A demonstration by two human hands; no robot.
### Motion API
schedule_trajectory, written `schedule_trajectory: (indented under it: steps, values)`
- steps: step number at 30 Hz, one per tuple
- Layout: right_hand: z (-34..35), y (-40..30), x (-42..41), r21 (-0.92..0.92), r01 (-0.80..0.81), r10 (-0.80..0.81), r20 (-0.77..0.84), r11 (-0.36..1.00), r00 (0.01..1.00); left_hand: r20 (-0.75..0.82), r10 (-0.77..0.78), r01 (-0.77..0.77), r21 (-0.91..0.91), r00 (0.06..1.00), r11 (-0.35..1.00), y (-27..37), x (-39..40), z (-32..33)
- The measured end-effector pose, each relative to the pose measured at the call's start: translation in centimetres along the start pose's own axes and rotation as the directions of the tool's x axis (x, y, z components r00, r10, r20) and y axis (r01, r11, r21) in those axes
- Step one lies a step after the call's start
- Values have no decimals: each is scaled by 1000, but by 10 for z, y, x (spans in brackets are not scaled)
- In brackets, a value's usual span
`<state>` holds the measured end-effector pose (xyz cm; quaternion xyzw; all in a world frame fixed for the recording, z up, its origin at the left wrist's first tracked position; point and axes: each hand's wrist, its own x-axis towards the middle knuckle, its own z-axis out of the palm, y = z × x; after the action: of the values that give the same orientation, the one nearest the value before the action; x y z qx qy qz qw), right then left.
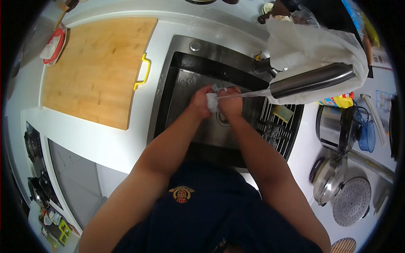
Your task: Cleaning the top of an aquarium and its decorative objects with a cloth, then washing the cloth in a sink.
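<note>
Over the basin of a dark stainless-steel sink (186, 87), my left hand (200, 101) and my right hand (232, 102) come together around a wet white cloth (212, 102). Both hands grip it, and part of the cloth bunches up between the fingers. A thin stream of water (253, 93) runs from the metal faucet (311, 80) onto the cloth and my right hand. Below the hands, the drain (223, 118) shows partly behind my right wrist.
A bamboo cutting board (98, 69) with a yellow handle (146, 72) lies left of the sink. At right, a rack (289, 134) holds a sponge (283, 113) and a steel-wool scourer (271, 135). White sheeting (303, 44) hangs behind the faucet. Beyond stand a pot (335, 126) and a perforated steamer plate (352, 201).
</note>
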<state>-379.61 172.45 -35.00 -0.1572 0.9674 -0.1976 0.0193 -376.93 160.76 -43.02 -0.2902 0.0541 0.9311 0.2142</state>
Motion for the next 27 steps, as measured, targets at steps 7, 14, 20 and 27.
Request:
schedule_trajectory:
  steps: [7,14,20,27]
  values:
    - [-1,30,-10,819,-553,321,488,153,812,-170,245,-119,536,954,836,34,-14,-21]
    - [-52,12,-13,706,-707,130,705,-32,697,-220,265,-84,599,939,796,18,-27,-29]
    - [-27,-43,-50,614,-248,60,310,749,949,-293,181,-116,226,939,967,5,-12,-17]
    - [-19,-1,-5,26,-135,129,172,990,977,-74,22,-22,5,997,1000,-34,-24,32]
